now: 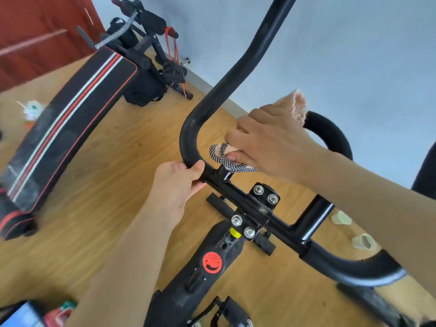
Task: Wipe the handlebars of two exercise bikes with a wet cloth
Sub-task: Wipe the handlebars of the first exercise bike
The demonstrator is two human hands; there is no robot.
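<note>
A black exercise bike handlebar (pixel 219 90) curves up through the middle of the head view, clamped to the stem (pixel 257 208) by bolts. My left hand (pixel 177 182) grips the bar at its lower left bend. My right hand (pixel 271 140) presses a pink cloth with a checkered edge (pixel 221 154) onto the short inner bar just right of that bend. A fluffy corner of the cloth (pixel 298 105) sticks out past my fingers. The right foam grip (pixel 358 267) lies under my right forearm.
A black sit-up bench with red and white stripes (pixel 70 128) stands on the wooden floor (pixel 118 208) at the left, with its spring and red bands behind. Two small cups (pixel 363 241) sit on the floor at the right. A grey wall (pixel 330 55) is close ahead.
</note>
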